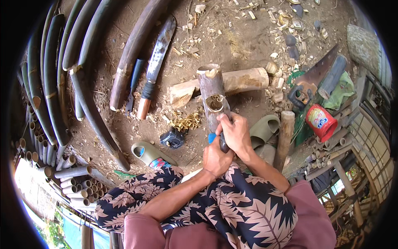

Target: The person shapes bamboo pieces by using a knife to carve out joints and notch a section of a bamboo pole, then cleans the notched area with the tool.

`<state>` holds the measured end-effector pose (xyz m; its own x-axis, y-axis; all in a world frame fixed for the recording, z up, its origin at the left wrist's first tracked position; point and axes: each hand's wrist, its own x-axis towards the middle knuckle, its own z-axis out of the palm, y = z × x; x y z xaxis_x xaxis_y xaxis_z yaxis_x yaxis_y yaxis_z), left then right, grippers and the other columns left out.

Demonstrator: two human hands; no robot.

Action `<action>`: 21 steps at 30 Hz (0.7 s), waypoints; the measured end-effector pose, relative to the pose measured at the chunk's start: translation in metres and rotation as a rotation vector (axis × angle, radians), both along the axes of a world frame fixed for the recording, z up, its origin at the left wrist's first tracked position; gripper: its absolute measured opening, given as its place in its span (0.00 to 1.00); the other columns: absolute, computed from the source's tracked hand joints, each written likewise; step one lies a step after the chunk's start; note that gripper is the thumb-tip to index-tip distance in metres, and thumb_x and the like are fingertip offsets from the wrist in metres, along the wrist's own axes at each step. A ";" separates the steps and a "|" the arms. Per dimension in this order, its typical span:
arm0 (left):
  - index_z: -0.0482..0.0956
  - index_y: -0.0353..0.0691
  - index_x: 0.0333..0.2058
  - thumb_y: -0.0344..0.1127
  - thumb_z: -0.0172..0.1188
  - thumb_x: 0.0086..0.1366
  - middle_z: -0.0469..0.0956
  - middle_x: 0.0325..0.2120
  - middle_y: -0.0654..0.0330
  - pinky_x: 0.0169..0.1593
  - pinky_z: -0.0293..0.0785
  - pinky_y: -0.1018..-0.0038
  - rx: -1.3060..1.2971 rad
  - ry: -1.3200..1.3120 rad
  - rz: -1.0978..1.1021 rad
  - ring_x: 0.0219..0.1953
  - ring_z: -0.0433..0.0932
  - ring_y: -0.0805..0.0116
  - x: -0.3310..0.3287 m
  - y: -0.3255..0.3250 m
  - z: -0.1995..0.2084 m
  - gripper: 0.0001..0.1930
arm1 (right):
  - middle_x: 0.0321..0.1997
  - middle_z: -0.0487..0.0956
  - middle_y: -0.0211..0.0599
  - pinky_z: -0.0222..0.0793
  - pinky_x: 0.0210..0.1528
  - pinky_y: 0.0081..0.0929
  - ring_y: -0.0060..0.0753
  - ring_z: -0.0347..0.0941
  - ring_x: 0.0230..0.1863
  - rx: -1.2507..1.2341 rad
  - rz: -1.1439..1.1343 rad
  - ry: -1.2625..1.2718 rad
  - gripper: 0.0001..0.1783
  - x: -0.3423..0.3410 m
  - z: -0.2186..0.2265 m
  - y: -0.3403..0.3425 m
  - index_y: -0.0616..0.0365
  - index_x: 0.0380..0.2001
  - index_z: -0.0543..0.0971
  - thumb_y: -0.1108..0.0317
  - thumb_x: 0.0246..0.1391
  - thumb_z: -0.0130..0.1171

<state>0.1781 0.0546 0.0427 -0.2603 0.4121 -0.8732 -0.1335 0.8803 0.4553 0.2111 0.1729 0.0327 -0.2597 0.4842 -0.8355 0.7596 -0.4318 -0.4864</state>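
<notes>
Head cam first, so what are those fingers up to?

Right hand point(235, 133) has its fingers bent and bunched together by the lower end of a bamboo tube point(210, 86), can't tell if they're pinching the tube or something tucked under them. Left hand point(217, 157) sits just below, fingers folded in around a dark rounded piece point(224, 144) that's mostly hidden. Tiny blue bit point(212, 137) peeks out next to it too

And the tube, where's it at?

Right in front of the person, pointing away from the hands and crossing a pale bamboo log point(246, 80) on the dirt. It's got a hole cut in the side with curly scraps showing in it

Ok, what's lying around that?

Yellow shavings point(188, 121) left of the tube, a chunky black gadget point(172, 138) near them, olive clogs point(145, 150) on either side of the hands. Farther left there's a machete point(157, 58) with a wooden-ended handle, a blue-handled tool point(136, 78) beside it, then long dark poles point(97, 120)

Right side?

Short upright-looking post point(286, 135), a red container point(321, 123) tipped over, and a handsaw point(318, 71) past it, with wood chips point(296, 25) all over the ground
</notes>
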 end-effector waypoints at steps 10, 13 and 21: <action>0.75 0.42 0.34 0.32 0.57 0.58 0.81 0.27 0.55 0.35 0.78 0.62 0.144 0.436 -1.430 0.30 0.84 0.57 -0.178 0.042 0.054 0.05 | 0.36 0.81 0.35 0.78 0.35 0.28 0.29 0.80 0.30 -1.164 -0.734 0.685 0.19 -0.002 -0.011 -0.035 0.59 0.53 0.74 0.57 0.67 0.51; 0.76 0.43 0.32 0.32 0.59 0.54 0.81 0.24 0.54 0.36 0.79 0.58 0.143 0.213 -1.402 0.29 0.83 0.52 -0.194 0.054 0.042 0.06 | 0.36 0.81 0.36 0.77 0.32 0.27 0.28 0.78 0.26 -1.103 -0.720 0.630 0.19 0.002 -0.011 -0.027 0.61 0.54 0.75 0.60 0.67 0.53; 0.76 0.45 0.45 0.35 0.61 0.51 0.81 0.25 0.48 0.38 0.80 0.57 0.155 0.060 -0.727 0.28 0.83 0.49 -0.114 -0.019 0.000 0.19 | 0.24 0.80 0.31 0.68 0.22 0.21 0.20 0.73 0.19 -0.564 -0.322 0.154 0.16 0.003 0.009 -0.011 0.64 0.38 0.82 0.60 0.63 0.56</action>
<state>0.0641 0.0358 0.0424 0.0794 0.6161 -0.7837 0.4871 0.6619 0.5697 0.2143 0.1624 0.0416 -0.3117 0.0572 -0.9485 0.4905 -0.8452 -0.2122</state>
